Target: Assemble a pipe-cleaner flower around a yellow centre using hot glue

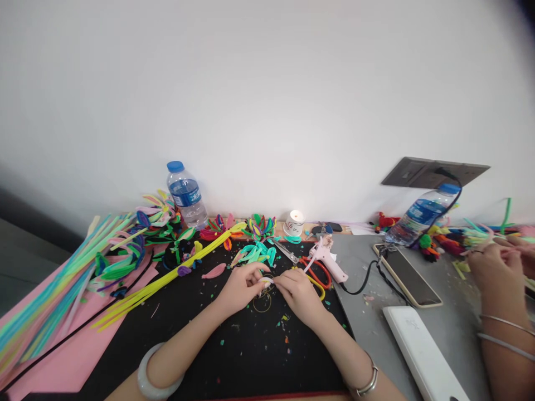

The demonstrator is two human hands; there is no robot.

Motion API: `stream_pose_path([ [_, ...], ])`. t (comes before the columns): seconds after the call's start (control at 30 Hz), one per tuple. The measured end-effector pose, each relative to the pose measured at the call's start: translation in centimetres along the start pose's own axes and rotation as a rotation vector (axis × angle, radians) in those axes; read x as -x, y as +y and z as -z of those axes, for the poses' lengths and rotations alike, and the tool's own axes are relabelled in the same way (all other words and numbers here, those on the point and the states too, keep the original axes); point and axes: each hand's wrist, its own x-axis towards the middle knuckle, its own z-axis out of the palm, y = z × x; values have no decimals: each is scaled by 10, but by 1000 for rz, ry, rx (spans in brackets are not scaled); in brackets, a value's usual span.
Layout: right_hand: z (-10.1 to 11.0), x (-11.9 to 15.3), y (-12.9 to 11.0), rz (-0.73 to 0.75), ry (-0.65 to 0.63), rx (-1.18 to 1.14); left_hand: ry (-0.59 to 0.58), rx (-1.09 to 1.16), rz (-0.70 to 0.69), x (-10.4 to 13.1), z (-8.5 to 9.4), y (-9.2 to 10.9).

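Both hands meet over the middle of a black mat. My left hand pinches one end of a small white fuzzy pipe cleaner piece with a bit of yellow on it. The fingertips of my right hand close on its other end. Just below lies a thin gold-coloured ring, partly hidden by the fingers. Beyond my hands sit turquoise pipe cleaner loops and a pink petal-shaped loop. Scissors with red and yellow handles rest behind my right hand.
A pink glue gun, a lit candle and a water bottle stand along the wall. Pipe cleaner bundles spread at left. A phone and white power strip lie right, near a co-worker's hands.
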Motion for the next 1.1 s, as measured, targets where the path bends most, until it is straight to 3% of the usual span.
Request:
stream_pose_path([
  [0.9,2,0,0,-4,41,-32,-2,162,23,-1,-1,0],
  [1.1,3,-1,2,-11,129,-54,5,192,40,-2,1,2],
])
